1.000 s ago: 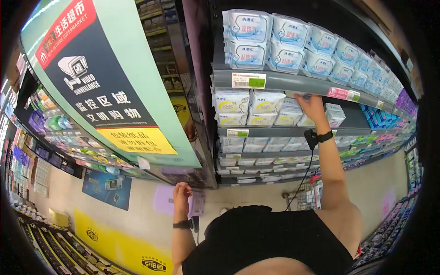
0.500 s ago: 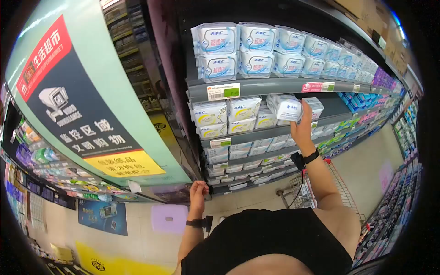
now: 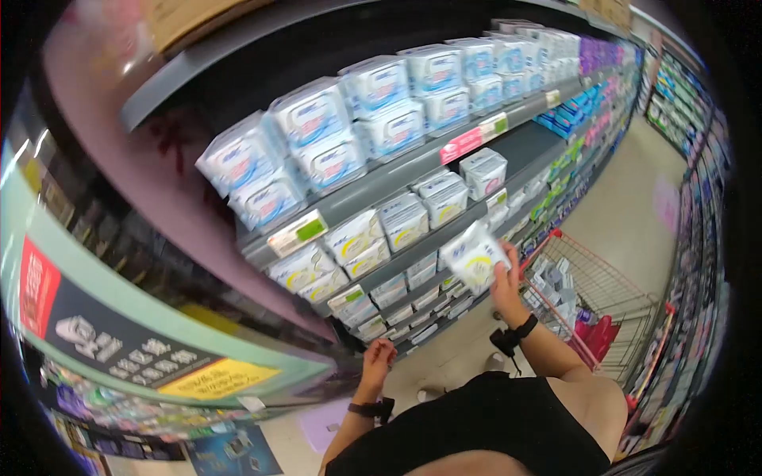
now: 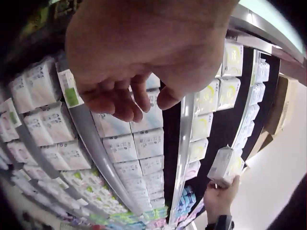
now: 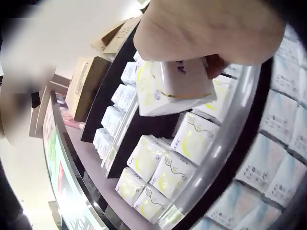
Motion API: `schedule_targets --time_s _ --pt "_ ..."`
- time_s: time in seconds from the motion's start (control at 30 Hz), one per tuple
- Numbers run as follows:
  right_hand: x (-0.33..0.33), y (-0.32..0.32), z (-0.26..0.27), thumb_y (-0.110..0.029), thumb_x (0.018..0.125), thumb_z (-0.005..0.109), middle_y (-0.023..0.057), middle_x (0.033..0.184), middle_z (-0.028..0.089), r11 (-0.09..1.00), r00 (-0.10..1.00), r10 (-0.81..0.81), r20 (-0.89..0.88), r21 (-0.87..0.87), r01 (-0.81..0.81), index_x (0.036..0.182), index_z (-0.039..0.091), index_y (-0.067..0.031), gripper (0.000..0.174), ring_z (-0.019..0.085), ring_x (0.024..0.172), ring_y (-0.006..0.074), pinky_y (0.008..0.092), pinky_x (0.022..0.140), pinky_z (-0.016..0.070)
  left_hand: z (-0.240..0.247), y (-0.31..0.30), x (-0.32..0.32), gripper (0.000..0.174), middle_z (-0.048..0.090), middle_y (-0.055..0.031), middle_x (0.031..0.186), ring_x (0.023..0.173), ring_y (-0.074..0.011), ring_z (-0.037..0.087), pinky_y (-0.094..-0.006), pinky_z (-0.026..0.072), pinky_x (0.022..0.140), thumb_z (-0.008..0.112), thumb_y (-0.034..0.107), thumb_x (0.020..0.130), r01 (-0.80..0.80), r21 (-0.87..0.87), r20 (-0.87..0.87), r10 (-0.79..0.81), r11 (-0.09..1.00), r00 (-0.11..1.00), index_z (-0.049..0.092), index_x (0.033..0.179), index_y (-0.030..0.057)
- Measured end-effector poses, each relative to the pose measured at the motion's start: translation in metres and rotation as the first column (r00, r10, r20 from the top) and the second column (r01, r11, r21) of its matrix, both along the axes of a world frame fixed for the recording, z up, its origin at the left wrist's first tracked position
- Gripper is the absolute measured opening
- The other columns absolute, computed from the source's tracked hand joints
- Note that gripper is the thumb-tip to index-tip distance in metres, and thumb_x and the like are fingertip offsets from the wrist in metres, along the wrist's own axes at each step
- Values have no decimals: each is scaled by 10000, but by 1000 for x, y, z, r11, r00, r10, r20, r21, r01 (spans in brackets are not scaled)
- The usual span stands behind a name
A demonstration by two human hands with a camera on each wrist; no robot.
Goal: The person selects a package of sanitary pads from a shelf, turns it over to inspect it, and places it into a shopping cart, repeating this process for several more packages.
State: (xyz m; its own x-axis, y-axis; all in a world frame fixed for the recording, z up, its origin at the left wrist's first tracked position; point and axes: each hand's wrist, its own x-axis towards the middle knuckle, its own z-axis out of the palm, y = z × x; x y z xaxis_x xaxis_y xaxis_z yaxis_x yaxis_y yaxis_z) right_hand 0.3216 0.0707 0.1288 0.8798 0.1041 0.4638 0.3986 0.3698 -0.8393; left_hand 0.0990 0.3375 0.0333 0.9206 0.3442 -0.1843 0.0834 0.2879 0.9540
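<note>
My right hand (image 3: 506, 287) grips a white sanitary pad pack (image 3: 475, 260) with a yellow ring printed on it, out in front of the shelf and near the cart. In the right wrist view the pack (image 5: 177, 91) hangs below the hand (image 5: 206, 33), its printed side and one end showing. Matching white-and-yellow packs (image 3: 353, 242) stand stacked on the shelf behind it. My left hand (image 3: 379, 361) hangs with fingers loosely curled and holds nothing, low by the shelf's left end. The left wrist view shows that hand (image 4: 148, 52) in front of the lower rows.
Blue-and-white packs (image 3: 309, 119) fill the shelf above, behind a grey edge with price tags (image 3: 298, 230). A wire shopping cart (image 3: 611, 270) holding several packs and a red item stands at right. On the left is a green sign panel (image 3: 79, 278). A purple stool (image 3: 324, 428) sits on the floor.
My right hand reached into the shelf, gripped a pack, and has drawn it out, down toward the cart. The head view has turned right, bringing the cart more into sight.
</note>
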Motion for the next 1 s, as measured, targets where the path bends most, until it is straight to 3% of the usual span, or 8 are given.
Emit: schedule_targets --time_s 0.13,0.23,0.33,0.4,0.6,0.77,0.9,1.0 --pt "-36 -2 -40 -236 1027 557 88 1227 607 909 786 416 -457 191 -370 1366 436 -21 420 625 1063 156 295 909 519 3 -22 24 429 632 -55 1080 906 -136 602 -283 498 774 805 140 844 226 120 46 -233 967 971 571 1199 81" --pt "-61 -4 -59 -363 1033 542 67 1125 672 828 572 463 -677 100 -552 1289 558 -37 415 658 1000 144 275 840 536 44 -48 37 854 528 -112 1271 1079 -240 584 -353 495 891 901 136 732 250 492 102 -340 834 935 411 1429 75" --pt "-67 -6 -94 -526 1044 431 50 1032 690 702 384 469 -795 72 -709 1214 631 -66 530 653 939 135 252 754 524 84 -70 59 1006 453 -148 1350 1268 -320 485 -411 426 1044 951 145 643 105 818 239 -499 565 833 390 1475 86" --pt "-66 -9 -102 -614 1043 331 23 936 688 681 224 491 -842 210 -702 1171 658 -88 632 645 843 128 255 682 506 77 -78 67 973 442 -148 1352 1304 -345 450 -435 371 1104 959 148 624 225 771 199 -561 596 804 422 1433 93" --pt "-40 -49 -54 -622 1046 298 -21 770 578 585 252 489 -835 100 -805 1070 625 -112 606 516 624 114 293 546 426 51 -103 87 846 450 -101 1340 1265 -264 488 -392 411 1071 904 113 704 308 598 177 -496 740 850 428 1403 92" --pt "0 -71 -83 -516 1027 472 -1 957 624 630 293 516 -805 124 -767 1271 535 -115 474 604 836 110 296 650 493 96 -151 107 773 497 -120 1345 1237 -261 522 -384 429 1057 853 66 770 364 221 -34 -366 905 930 417 1408 60" --pt "26 -102 -51 -476 995 572 9 1090 631 754 405 368 -837 13 -657 1305 503 -100 492 601 917 105 306 671 506 74 -182 128 846 500 -140 1340 1238 -241 523 -377 430 1064 816 26 803 242 460 55 -300 854 952 299 1472 32" --pt "48 -130 -35 -487 976 596 29 1166 615 666 309 506 -805 137 -733 1291 523 -97 507 610 955 112 287 720 512 72 -217 142 919 509 -163 1329 1254 -252 521 -373 437 1055 824 32 797 117 448 105 -182 886 978 228 1497 31"
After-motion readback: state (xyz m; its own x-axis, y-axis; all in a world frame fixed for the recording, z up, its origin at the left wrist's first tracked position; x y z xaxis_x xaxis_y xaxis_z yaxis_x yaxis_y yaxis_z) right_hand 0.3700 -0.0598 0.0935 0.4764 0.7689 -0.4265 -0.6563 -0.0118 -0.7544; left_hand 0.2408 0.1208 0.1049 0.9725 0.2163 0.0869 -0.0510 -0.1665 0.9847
